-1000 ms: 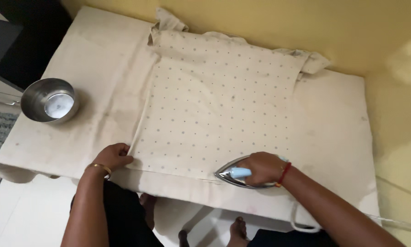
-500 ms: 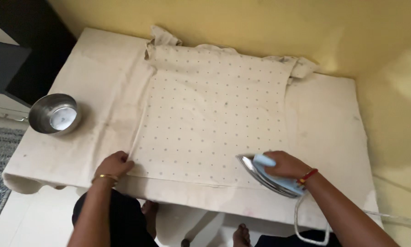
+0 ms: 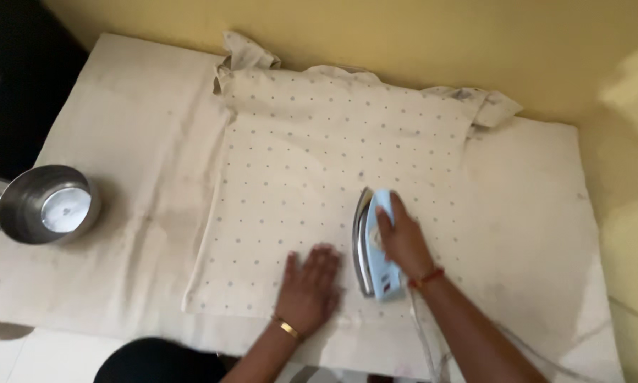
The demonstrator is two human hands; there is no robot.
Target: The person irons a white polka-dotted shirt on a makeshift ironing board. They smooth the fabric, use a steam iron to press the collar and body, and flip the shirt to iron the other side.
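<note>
One dotted cream garment lies spread flat on the padded tabletop. On it stands one light-blue iron, the right hand with its fingers closed around the handle. Just left of the iron, the left hand presses flat on the garment, fingers spread. One steel bowl sits well left of the garment.

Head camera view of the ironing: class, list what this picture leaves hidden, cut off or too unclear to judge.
- Soleplate of the iron: faces the dotted garment, hidden by the iron's own body.
- Right hand: its fingers wrap the handle, their tips out of sight.
- Cloth beneath the left hand: covered by the flat palm.
- Steel bowl: its contents are only a pale glare.
- Cord: runs off the bottom edge.
- Garment's far sleeves: bunched against the wall.
</note>
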